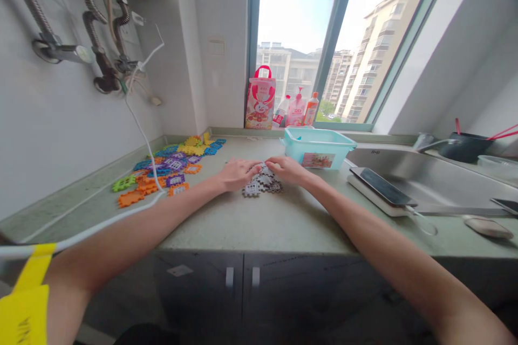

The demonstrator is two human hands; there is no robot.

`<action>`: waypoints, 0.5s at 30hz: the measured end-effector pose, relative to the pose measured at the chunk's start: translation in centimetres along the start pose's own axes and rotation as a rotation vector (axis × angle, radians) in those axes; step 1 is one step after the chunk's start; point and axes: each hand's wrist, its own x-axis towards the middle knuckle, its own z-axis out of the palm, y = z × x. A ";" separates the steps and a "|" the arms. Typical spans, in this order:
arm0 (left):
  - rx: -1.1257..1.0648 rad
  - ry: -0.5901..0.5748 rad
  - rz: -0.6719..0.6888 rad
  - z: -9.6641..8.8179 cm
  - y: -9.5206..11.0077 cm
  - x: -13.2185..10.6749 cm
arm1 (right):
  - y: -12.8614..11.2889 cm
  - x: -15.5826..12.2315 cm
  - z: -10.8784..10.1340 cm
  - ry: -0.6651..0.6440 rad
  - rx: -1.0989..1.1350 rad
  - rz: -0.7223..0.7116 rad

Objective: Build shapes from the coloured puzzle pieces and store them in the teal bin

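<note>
A small cluster of grey interlocking puzzle tiles (259, 186) lies in the middle of the green countertop (263, 221). My left hand (237, 173) rests on the cluster's left side, palm down, fingers stretched over the tiles. My right hand (288, 168) lies on its right side, fingers curled down onto the tiles. The two hands almost meet above the grey pieces. A spread of coloured tiles (165, 168), orange, purple, blue, yellow and green, lies to the far left near the wall.
A light blue plastic box (318, 146) stands just behind my right hand. A phone on a white slab (380, 187) sits at the sink's edge (424, 178). Bottles (297, 110) and a pink bag (259, 99) stand on the sill. A white cable (133, 207) crosses the counter's left.
</note>
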 end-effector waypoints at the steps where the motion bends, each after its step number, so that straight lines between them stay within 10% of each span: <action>1: 0.039 0.053 0.024 -0.9 -0.1 -0.2 | 0.4 0.0 0.2 0.004 0.027 -0.029; 5: 0.206 0.163 0.003 -4.9 -2.1 -0.4 | 1.4 0.2 0.6 -0.023 0.061 -0.068; 15: 0.070 -0.434 -0.171 -8.7 -6.6 -1.7 | 1.8 -0.5 -1.6 -0.191 0.072 -0.020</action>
